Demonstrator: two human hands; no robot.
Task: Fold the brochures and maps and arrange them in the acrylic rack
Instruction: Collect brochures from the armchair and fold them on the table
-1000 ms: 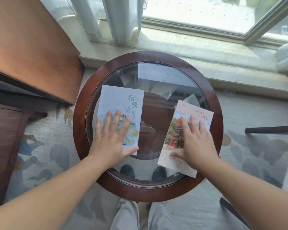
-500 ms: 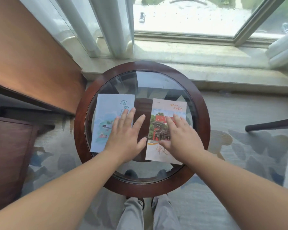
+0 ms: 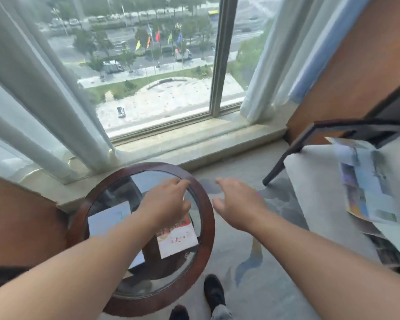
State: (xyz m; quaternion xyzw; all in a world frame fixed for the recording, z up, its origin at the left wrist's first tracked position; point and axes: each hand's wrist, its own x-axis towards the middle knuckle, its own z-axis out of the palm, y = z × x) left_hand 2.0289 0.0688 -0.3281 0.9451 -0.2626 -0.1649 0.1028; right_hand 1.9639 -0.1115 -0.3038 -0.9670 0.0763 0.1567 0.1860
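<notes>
Head view: we are holding our left hand (image 3: 165,199) and right hand (image 3: 239,204) slack and empty near the right edge of the round glass surface (image 3: 146,181).

Our left hand is hovering with relaxed fingers just inside the wooden rim (image 3: 207,229), hiding the top of the red-and-white brochure (image 3: 178,241), which is lying flat near that edge; we cannot tell if they are touching. The pale blue brochure (image 3: 109,219) is lying to its left, apart from it, partly under our forearm. Our right hand, fingers loosely spread, is hanging past the rim over open carpet (image 3: 252,285), between the round surface and a white surface (image 3: 314,192) carrying unfolded sheets (image 3: 367,192).
</notes>
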